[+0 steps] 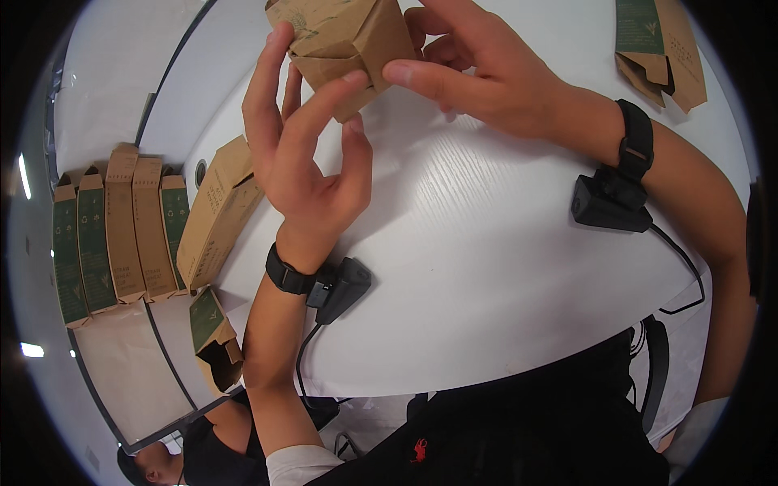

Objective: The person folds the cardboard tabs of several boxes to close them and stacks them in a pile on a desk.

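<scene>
A brown cardboard box [340, 42] with a green plant print is held between both hands at the top of the head view, its folded end towards me. My left hand [310, 140] has its fingers spread around the box's left side and lower end, index fingertip on the end flaps. My right hand [480, 67] grips the box's right side, the thumb on its near edge and the other fingers partly hidden behind. The far part of the box is cut off by the picture's edge. Each wrist wears a black strap with a small wired black device.
Several brown and green cup boxes [121, 243] stand in a row at the left, with a brown box [219, 212] leaning beside them. An open-ended box [213, 340] lies nearer my left forearm. Another open-ended box [656, 54] is at the upper right of the white table [474, 273]. A person sits at the lower left.
</scene>
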Tool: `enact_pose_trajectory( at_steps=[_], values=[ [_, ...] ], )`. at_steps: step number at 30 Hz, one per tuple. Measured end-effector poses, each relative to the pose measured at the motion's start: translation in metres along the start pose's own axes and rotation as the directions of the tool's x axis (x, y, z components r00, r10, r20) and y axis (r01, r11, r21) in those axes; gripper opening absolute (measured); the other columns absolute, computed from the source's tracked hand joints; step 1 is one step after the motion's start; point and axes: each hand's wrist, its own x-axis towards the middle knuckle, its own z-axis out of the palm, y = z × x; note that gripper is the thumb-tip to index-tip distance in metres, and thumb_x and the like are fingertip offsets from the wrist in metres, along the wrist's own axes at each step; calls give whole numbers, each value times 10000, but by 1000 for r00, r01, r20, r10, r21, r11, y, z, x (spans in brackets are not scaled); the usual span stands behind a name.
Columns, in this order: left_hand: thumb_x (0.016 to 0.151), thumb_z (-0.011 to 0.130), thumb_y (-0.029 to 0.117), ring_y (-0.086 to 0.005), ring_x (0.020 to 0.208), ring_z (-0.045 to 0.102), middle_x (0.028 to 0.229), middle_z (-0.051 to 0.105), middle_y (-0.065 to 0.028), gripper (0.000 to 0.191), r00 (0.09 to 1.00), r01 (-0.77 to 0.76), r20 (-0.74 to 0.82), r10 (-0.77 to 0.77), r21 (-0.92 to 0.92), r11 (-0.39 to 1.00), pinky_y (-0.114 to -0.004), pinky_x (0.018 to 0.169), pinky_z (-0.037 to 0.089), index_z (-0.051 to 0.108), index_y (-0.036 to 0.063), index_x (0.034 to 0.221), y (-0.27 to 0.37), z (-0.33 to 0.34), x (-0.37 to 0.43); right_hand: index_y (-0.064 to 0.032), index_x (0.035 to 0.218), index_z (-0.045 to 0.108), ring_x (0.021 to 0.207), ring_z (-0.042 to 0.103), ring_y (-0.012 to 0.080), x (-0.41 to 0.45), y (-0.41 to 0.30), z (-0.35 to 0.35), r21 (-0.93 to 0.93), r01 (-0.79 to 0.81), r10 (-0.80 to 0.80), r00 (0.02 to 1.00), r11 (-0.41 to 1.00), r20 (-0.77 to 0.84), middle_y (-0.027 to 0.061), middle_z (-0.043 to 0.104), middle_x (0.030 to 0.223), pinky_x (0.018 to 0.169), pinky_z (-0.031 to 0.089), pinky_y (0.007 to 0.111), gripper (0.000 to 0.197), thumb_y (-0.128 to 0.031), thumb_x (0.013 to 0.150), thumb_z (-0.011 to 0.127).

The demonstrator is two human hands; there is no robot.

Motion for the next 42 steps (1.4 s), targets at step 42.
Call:
enact_pose_trajectory(
  at_steps=[42],
  values=[
    [702,563,-159,-449,1403,475,1502,445,-294,353,999,14,48,-13,-32,999,-570,1105,492,722,38,949,-5,3,-3,-71,1412,262,683,614,149,4,-10,-5,133,-217,220,976,967,-6,161,693,883,601,476,293,532,-44,1006,604]
  ],
)
